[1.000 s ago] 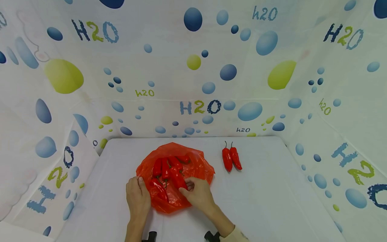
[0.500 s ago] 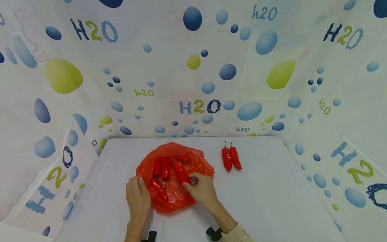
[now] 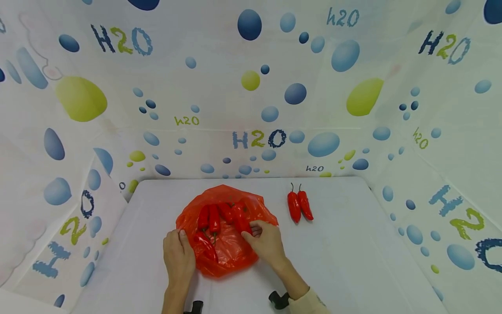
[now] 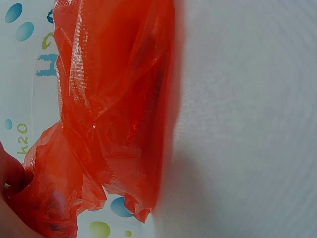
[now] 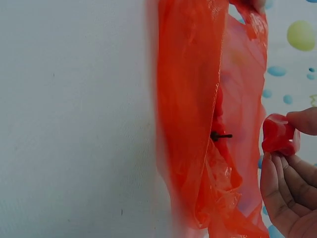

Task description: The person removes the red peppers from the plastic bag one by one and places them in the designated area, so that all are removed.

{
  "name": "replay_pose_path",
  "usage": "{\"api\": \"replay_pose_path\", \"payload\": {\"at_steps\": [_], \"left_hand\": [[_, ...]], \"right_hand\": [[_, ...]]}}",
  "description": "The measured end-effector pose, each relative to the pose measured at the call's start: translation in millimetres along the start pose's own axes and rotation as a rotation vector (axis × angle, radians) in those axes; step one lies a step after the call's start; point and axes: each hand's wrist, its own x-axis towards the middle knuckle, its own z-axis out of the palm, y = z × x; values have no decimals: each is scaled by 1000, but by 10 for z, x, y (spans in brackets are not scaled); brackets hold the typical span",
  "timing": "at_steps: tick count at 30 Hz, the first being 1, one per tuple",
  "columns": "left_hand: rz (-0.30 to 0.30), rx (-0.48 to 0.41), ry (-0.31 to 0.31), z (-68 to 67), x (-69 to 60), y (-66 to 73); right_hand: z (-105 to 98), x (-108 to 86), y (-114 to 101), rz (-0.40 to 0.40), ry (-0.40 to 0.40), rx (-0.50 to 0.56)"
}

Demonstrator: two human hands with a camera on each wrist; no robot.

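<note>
My right fingers [image 5: 297, 183] and thumb are clamped on the near end of a red pepper [image 3: 240, 218]; my right hand [image 3: 266, 242] comes at it from the right; the pepper's long axis runs away from me and leans a little to the left, with the stem end apparently the far one; from my right wrist I see it almost end-on, at the mouth of the orange-red bag [image 3: 231, 261]; whether its far end touches the peppers behind it I cannot tell.

My left hand [image 3: 179, 252] is at the bag's left side, thumb and fingers pinching the thin plastic there.

The bag lies open towards me, its far wall standing up behind the contents; inside, a pair of peppers [image 3: 209, 218] lie side by side, their long axes running nearly straight away from me, stems towards me; a slanting pepper [image 3: 205, 246] lies nearer me on the left, running from upper left to lower right; another pepper [image 3: 225, 212] sits just left of the one I hold, and more red shows behind it, partly hidden.

Outside the bag, to its right and well apart from it, two loose peppers [image 3: 300, 206] rest on the white bench [image 3: 345, 244], close beside each other, stems pointing away from me, tips towards me.
</note>
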Motion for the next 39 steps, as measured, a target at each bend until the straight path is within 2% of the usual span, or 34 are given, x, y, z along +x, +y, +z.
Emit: {"api": "replay_pose_path", "payload": {"at_steps": [9,23,39], "left_hand": [[2,2,3,-3,4,11],[1,5,1,-8,5,22],[-8,7,1,-7,3,10]], "right_hand": [[-104,49,32,-42,48,-2],[-255,162,166,44,122,3],[-406,291,374,69,207,-2]]}}
